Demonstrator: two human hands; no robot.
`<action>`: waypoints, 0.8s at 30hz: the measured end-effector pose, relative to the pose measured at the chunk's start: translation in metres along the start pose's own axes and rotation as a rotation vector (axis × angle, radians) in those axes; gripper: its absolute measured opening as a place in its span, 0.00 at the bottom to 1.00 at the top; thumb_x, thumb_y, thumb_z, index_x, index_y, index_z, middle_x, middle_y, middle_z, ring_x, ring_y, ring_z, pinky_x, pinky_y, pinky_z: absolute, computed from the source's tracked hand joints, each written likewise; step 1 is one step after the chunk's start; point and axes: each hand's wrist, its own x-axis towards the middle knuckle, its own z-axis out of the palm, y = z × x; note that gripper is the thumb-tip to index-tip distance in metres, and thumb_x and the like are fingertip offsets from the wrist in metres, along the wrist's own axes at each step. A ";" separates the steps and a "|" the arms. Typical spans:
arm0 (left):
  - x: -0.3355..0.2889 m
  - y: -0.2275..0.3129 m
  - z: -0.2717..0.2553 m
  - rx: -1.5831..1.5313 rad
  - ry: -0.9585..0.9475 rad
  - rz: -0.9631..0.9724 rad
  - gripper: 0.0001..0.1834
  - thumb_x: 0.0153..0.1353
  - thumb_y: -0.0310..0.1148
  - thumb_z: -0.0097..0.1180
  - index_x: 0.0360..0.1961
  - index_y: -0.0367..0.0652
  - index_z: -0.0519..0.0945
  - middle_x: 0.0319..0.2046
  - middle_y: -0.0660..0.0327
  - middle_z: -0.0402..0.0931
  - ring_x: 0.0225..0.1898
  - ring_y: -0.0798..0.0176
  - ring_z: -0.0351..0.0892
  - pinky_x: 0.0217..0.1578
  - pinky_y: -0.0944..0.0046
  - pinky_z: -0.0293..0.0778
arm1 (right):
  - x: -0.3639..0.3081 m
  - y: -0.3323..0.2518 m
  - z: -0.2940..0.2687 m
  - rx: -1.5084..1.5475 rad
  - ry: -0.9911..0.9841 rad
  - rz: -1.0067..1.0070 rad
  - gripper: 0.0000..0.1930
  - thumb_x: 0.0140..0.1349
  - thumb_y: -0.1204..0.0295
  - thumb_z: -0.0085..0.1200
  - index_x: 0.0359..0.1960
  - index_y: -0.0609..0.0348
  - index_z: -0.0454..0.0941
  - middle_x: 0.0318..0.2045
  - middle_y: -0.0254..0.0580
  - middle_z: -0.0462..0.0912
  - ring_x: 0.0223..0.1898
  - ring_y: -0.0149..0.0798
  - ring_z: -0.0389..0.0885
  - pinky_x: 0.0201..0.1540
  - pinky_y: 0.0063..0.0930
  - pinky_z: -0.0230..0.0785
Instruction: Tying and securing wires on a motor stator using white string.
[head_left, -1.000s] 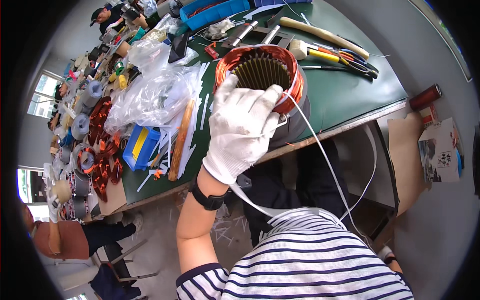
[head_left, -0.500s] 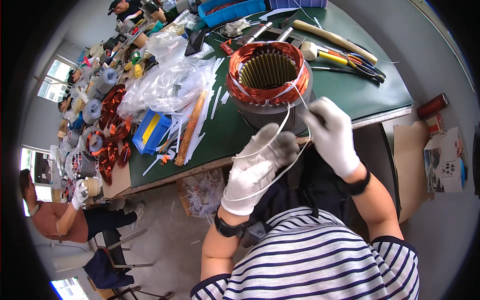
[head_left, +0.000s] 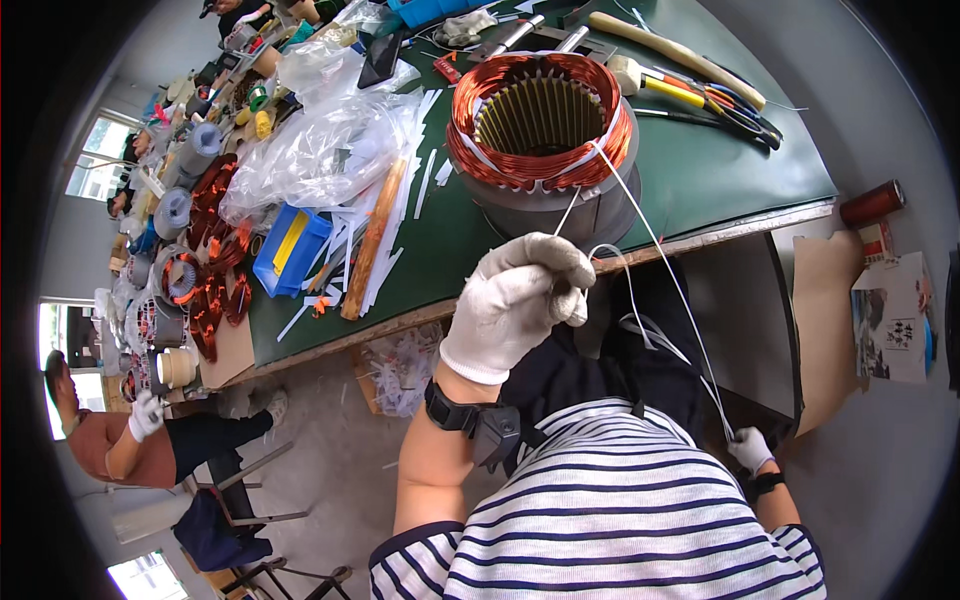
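On the green bench stands a motor stator [head_left: 590, 215], its red-brown copper winding [head_left: 545, 172] ringing the top above a grey body. White lacing cord [head_left: 655, 235] runs from the winding's near side. My left hand [head_left: 512, 310], in a white glove, is just in front of the stator with fingers curled, pinching the short length of cord that comes off the winding. Far down to the right, by my hip, my gloved right hand [head_left: 749, 450] is closed on the long strands, drawn taut from the winding. A loose loop hangs between the hands.
Right of the stator lie a mallet [head_left: 690, 60] and several pliers [head_left: 735, 105]. Clear plastic bags [head_left: 320, 140], a wooden stick [head_left: 375, 240], white strips and a blue tray [head_left: 318, 235] cover the left side. A co-worker [head_left: 125, 435] is at far left.
My right hand has swung from beside the stator down to the far right, pulling the cord out long. My left hand has turned, its fingers now curled, and the cord loop has left it.
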 end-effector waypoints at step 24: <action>-0.009 -0.008 0.022 0.648 0.526 0.019 0.14 0.69 0.36 0.49 0.49 0.37 0.73 0.25 0.62 0.75 0.17 0.76 0.65 0.17 0.75 0.63 | -0.021 -0.433 -0.148 1.135 -0.155 -0.619 0.09 0.65 0.69 0.54 0.34 0.64 0.77 0.20 0.26 0.72 0.18 0.16 0.61 0.19 0.12 0.49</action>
